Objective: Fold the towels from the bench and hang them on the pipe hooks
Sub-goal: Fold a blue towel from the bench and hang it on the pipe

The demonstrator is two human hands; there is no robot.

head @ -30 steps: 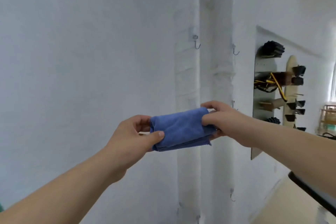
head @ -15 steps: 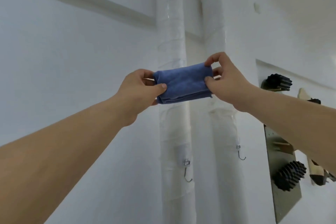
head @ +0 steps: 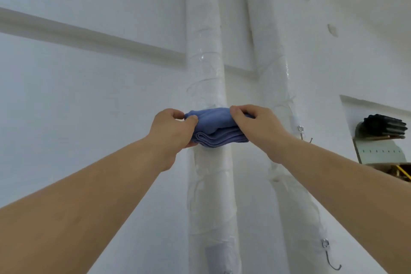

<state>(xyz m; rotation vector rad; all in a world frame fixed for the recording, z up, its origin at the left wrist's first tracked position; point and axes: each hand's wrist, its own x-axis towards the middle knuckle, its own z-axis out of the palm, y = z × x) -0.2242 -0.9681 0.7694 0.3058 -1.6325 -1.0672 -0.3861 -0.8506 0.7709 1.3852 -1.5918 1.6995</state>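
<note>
A folded blue towel (head: 216,128) is held up high against the left white wrapped pipe (head: 205,69). My left hand (head: 172,129) pinches its left end and my right hand (head: 255,125) grips its right end, both arms stretched upward. The towel's stacked folds show along its lower edge. Whatever lies behind the towel on the pipe is hidden. A small metal hook (head: 303,132) sticks out of the right pipe (head: 275,87) just right of my right hand, and a larger hook (head: 331,256) hangs lower on that pipe.
A grey adhesive pad (head: 219,256) sits low on the left pipe. At the right edge, a recessed panel holds a black ribbed part (head: 383,125) and yellow cable (head: 404,172). A ledge (head: 89,38) runs across the white wall on the left.
Both hands have raised the towel higher up the left pipe and pressed it closer to the pipe; the view has tilted upward, so the hooks now sit lower in view.
</note>
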